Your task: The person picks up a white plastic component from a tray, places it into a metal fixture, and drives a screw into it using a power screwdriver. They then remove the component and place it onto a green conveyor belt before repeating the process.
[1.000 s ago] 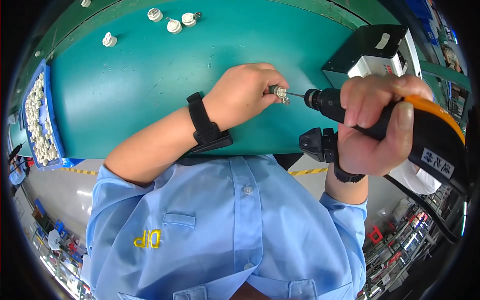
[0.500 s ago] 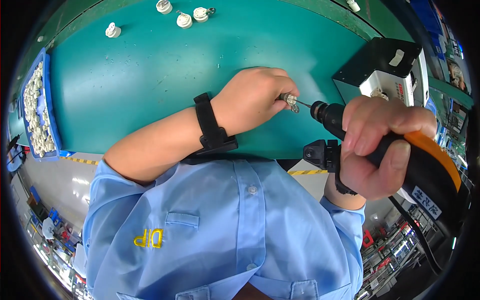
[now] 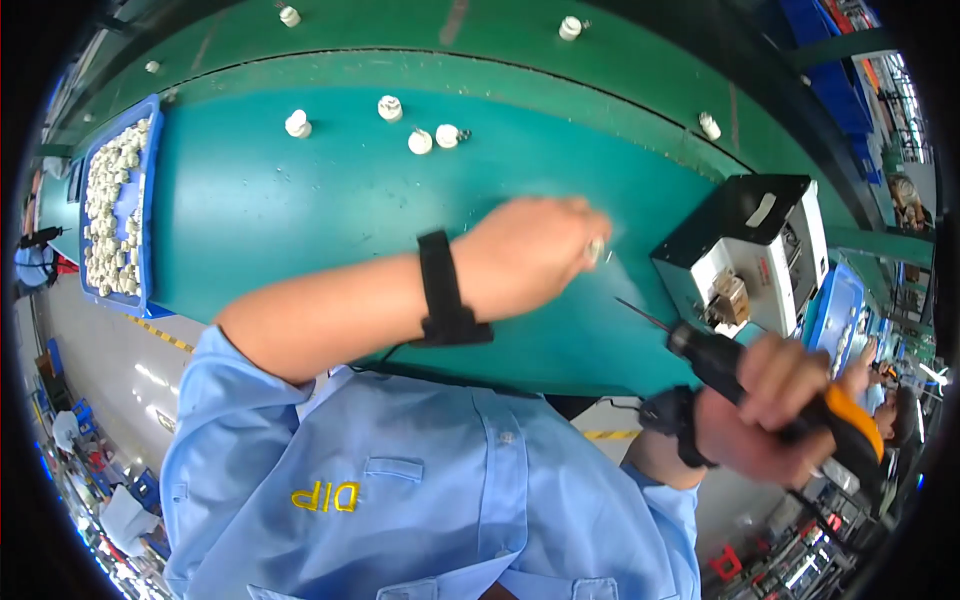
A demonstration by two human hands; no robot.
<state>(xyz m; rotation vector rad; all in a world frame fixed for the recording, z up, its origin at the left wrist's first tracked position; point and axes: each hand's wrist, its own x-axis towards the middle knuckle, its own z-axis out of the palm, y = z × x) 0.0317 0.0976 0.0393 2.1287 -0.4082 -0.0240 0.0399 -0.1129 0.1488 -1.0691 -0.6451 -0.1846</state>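
My left hand (image 3: 530, 255) is over the green mat, its fingers closed on a small whitish part with a bit of metal (image 3: 595, 250). Motion blurs that part, and the fingers hide most of it. In my right hand (image 3: 775, 400) is a black and orange electric screwdriver (image 3: 708, 360), its thin bit pointing up and left. A gap separates the bit's tip from the held part. Beyond my left hand, several small white round parts stand on the mat, among them one (image 3: 420, 142) with another (image 3: 447, 136) close beside it.
At the far left lies a blue tray (image 3: 152, 190) full of white parts. A black and white box-shaped machine (image 3: 740, 230) stands right of my left hand, with another blue tray (image 3: 838, 310) beyond it. White parts (image 3: 570, 28) sit on the green strip behind the mat.
The screwdriver's bit has come away from the held part, and my right hand has moved down with it. More of the far side shows now, so the view has shifted.
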